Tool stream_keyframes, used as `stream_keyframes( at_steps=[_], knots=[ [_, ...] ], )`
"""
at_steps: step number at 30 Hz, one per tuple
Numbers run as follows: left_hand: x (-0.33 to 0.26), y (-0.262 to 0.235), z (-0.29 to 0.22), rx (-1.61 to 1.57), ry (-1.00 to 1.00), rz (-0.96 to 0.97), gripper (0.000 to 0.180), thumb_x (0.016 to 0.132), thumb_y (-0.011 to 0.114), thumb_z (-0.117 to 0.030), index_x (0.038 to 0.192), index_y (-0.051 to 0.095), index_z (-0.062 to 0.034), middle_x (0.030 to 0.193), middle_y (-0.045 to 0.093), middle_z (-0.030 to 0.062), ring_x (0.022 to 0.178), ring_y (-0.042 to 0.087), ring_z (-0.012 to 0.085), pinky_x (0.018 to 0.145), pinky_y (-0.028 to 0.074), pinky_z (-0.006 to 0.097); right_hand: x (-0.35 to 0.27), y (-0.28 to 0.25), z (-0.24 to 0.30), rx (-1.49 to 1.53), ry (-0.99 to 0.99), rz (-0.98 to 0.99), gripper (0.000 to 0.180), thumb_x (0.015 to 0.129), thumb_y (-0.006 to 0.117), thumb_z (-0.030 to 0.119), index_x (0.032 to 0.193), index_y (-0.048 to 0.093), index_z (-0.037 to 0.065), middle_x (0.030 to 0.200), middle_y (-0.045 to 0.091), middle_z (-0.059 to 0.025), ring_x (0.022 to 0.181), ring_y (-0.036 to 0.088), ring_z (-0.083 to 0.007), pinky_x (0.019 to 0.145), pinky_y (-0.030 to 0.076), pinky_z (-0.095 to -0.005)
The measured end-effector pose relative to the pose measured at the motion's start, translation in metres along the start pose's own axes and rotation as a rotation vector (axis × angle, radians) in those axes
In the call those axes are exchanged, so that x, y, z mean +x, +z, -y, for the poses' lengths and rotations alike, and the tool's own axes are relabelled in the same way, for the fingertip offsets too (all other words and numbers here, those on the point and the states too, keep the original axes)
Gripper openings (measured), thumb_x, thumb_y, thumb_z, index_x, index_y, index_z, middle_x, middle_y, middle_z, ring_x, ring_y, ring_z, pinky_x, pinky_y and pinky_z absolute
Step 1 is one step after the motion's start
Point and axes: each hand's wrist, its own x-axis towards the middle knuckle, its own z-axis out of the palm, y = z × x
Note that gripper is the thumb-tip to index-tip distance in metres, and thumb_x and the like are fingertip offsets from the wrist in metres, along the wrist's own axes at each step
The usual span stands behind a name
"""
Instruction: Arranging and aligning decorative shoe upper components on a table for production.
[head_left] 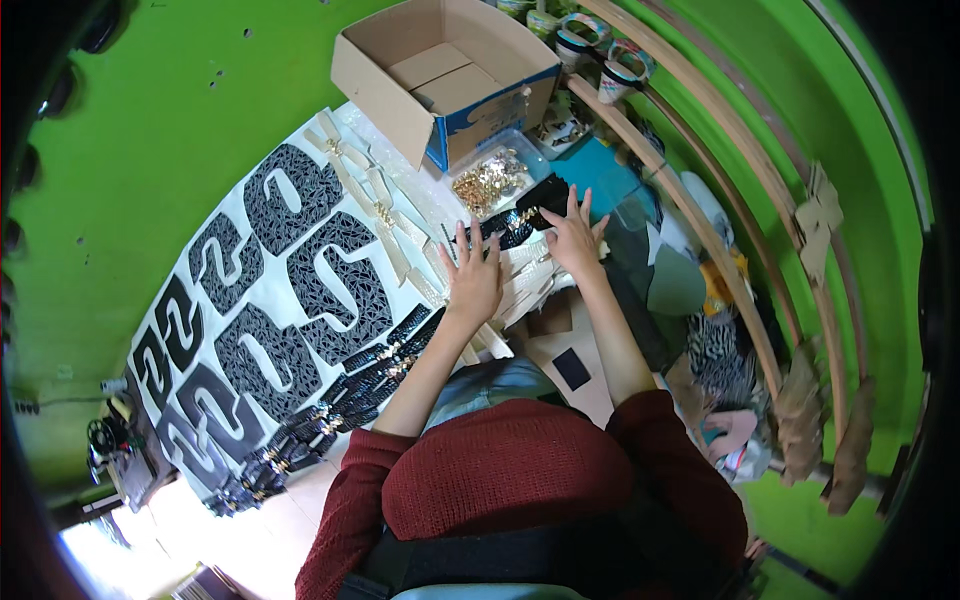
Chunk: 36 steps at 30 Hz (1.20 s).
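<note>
My left hand (474,283) lies with its fingers spread over the near-left end of a black textured strap (512,229) with a gold ornament at its middle. To its right, my right hand (574,240) has its fingers stretched apart, its thumb at the strap's other end. Beneath both hands is a stack of cream textured straps (528,283). More cream straps with gold ornaments (383,212) run up the table to the left. Just beyond the black strap stands a clear plastic tub (531,146) of loose gold ornaments. What lies under my palms is hidden.
Black patterned cut-out pieces (285,203) cover the white tabletop (283,300) on the left. Black straps with gold ornaments (330,420) are piled along its near edge. An open cardboard box (385,100) stands behind the tub. Curved wooden rails (690,225) rise at the right.
</note>
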Motion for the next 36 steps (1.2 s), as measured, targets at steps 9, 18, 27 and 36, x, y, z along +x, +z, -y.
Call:
stream_keyframes(
  at_steps=[9,18,27,36],
  knots=[
    [0.038,0.039,-0.046,-0.181,-0.301,-0.202,0.061,0.082,0.060,-0.042,0.126,0.051,-0.0012,0.151,0.016,0.0196,0.139,0.007,0.0428,0.099,-0.004,0.072,0.045,-0.005,-0.016,-0.292,-0.246,0.125,0.029,0.067,0.077,0.020,0.095,0.073,0.020,0.148,0.029,-0.0121,0.141,0.011,-0.0305,0.103,0.001,-0.0712],
    [0.037,0.052,-0.052,-0.069,-0.448,-0.225,0.087,0.073,0.068,-0.051,0.137,0.038,-0.0010,0.150,0.014,0.0230,0.140,0.003,0.0414,0.098,-0.004,0.072,0.054,-0.026,-0.020,-0.028,-0.395,0.111,0.027,0.062,0.080,0.028,0.087,0.073,0.020,0.144,0.037,-0.0071,0.140,0.015,-0.0300,0.101,-0.001,-0.0730],
    [0.032,0.050,-0.055,-0.233,-0.647,-0.418,0.062,0.079,0.066,-0.040,0.129,0.051,-0.0067,0.150,0.018,0.0220,0.139,0.007,0.0431,0.100,0.002,0.071,0.048,-0.042,-0.019,0.337,-0.455,0.140,0.023,0.062,0.081,0.027,0.081,0.071,0.020,0.138,0.045,0.0000,0.139,0.020,-0.0324,0.096,-0.008,-0.0760],
    [0.025,0.013,-0.054,-0.300,-0.766,-0.587,0.027,0.080,0.064,-0.025,0.105,0.064,-0.0142,0.140,0.040,0.0159,0.135,0.023,0.0399,0.101,0.008,0.070,0.024,-0.062,0.004,0.395,-0.600,-0.097,0.022,0.066,0.079,0.025,0.086,0.071,0.018,0.139,0.044,0.0013,0.138,0.021,-0.0332,0.099,-0.008,-0.0721]
  ],
)
